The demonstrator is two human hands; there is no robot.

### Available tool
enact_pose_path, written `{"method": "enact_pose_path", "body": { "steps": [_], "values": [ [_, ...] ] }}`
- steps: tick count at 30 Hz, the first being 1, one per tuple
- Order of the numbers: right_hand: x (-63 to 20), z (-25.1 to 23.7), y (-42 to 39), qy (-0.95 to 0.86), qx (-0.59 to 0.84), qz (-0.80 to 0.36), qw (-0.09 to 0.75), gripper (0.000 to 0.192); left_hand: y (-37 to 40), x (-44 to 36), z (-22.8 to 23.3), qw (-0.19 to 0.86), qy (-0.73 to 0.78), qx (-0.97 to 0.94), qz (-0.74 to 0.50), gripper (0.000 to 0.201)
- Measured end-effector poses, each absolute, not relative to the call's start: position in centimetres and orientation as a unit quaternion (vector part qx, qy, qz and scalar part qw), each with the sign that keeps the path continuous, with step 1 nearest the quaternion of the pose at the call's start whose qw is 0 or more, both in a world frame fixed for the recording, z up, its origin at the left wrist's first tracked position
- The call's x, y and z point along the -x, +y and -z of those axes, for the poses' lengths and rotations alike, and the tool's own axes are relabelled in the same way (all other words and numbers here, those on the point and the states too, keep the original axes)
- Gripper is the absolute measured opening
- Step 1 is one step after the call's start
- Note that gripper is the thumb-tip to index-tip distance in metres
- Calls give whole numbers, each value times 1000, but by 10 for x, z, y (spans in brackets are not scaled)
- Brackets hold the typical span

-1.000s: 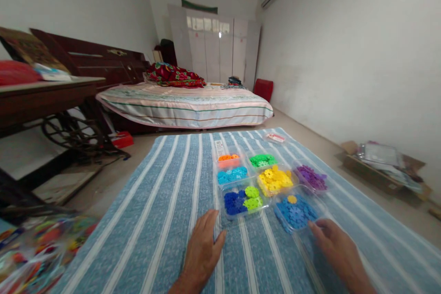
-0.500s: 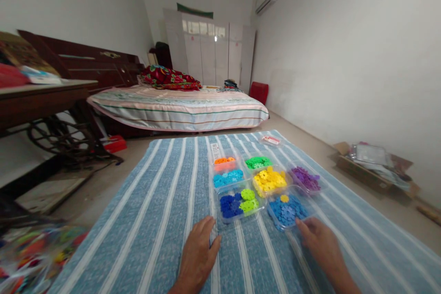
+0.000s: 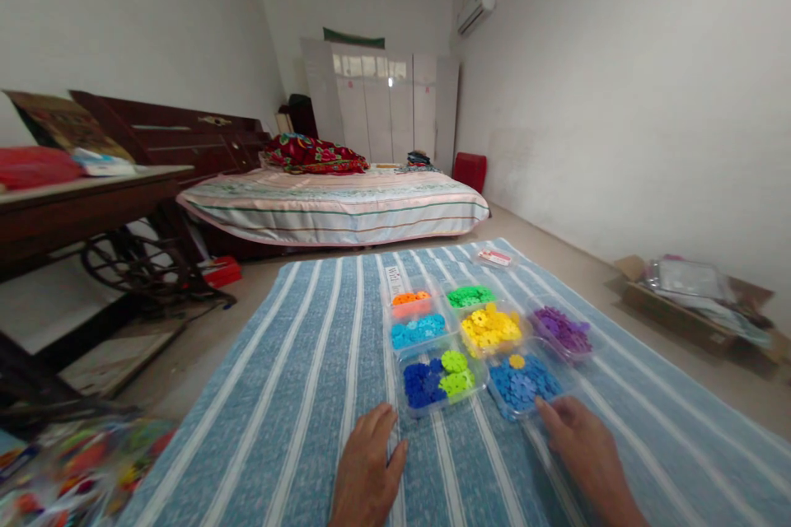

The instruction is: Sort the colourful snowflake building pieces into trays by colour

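Note:
My left hand [image 3: 369, 465] rests on the striped cloth with its fingers stretched out, holding nothing. Just beyond its fingertips is a clear plastic container [image 3: 445, 405] of dark blue and lime-green flower-shaped plastic pieces [image 3: 456, 370]. My right hand [image 3: 584, 445] is closed at the near right corner of another clear container [image 3: 507, 414], thumb at the rim; its other fingers are partly hidden. That container holds blue pieces [image 3: 531, 383] and one yellow-orange piece [image 3: 517, 361]. Behind stand containers of yellow pieces [image 3: 491, 328], purple pieces [image 3: 562, 331], light blue pieces [image 3: 418, 331], orange pieces [image 3: 411, 297] and green pieces [image 3: 470, 296].
The blue-and-white striped cloth [image 3: 297, 370] lies under the containers. A small clear lidded box [image 3: 494, 257] sits near its far edge. A cardboard box [image 3: 680, 309] is on the floor at right, a sewing-machine table [image 3: 124, 189] at left, and a bed [image 3: 346, 206] beyond.
The whole view has shifted slightly, so things appear a little lower and further right. Both hands keep nearly the same places beside the containers.

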State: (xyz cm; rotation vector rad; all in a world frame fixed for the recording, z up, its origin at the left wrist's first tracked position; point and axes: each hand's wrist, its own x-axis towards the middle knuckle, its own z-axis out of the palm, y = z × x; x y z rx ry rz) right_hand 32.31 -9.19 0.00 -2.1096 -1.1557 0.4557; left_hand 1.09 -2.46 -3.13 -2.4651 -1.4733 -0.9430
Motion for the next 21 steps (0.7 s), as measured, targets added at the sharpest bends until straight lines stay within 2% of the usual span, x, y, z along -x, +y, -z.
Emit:
{"method": "enact_pose_path", "body": {
  "steps": [8,21],
  "values": [
    [-323,4,-82,-447,813,-173,330,45,-26,-7,33,102,-466,823,309,28],
    [-322,3,-67,-463,812,-158,317,44,-25,-6,38,115,-456,825,314,27]
  ]
}}
